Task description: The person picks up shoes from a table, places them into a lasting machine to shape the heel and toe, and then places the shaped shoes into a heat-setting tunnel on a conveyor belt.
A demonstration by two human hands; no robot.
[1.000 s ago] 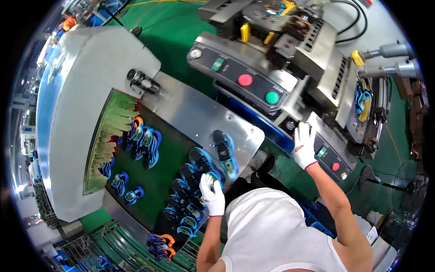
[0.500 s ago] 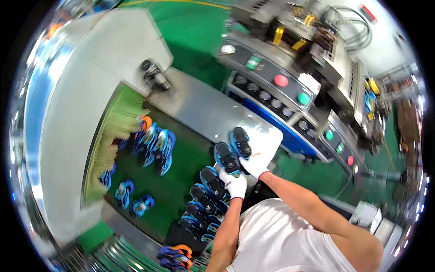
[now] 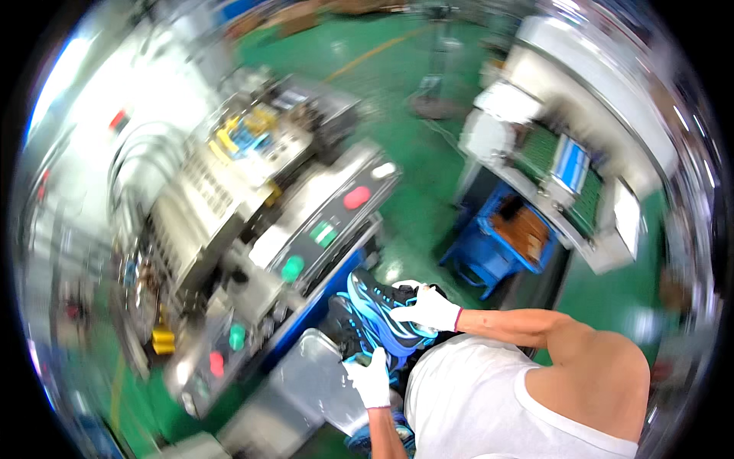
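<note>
My right hand [image 3: 430, 307], in a white knit glove, is closed around a black sneaker [image 3: 376, 297] with a blue sole, held tilted in front of my body. Lower and to the left, my left hand [image 3: 371, 380], gloved the same way, grips the heel end of a second black and blue sneaker [image 3: 348, 325]. The two shoes overlap side by side, toes pointing up and left. Both are off the metal ledge [image 3: 310, 379], close to its rounded end. Part of the left fingers is hidden behind the shoe.
At the left stands a machine [image 3: 222, 222] with a sloped button panel [image 3: 325, 229]. Farther right are a conveyor unit [image 3: 550, 164] and a blue bin [image 3: 505, 237]. A stand with a round base [image 3: 436, 105] is on the green floor. More blue shoes [image 3: 397, 440] lie by my left forearm.
My view and body have swung to the right, away from the green conveyor with the shoe rows. Both sneakers have been lifted off the metal ledge and carried along.
</note>
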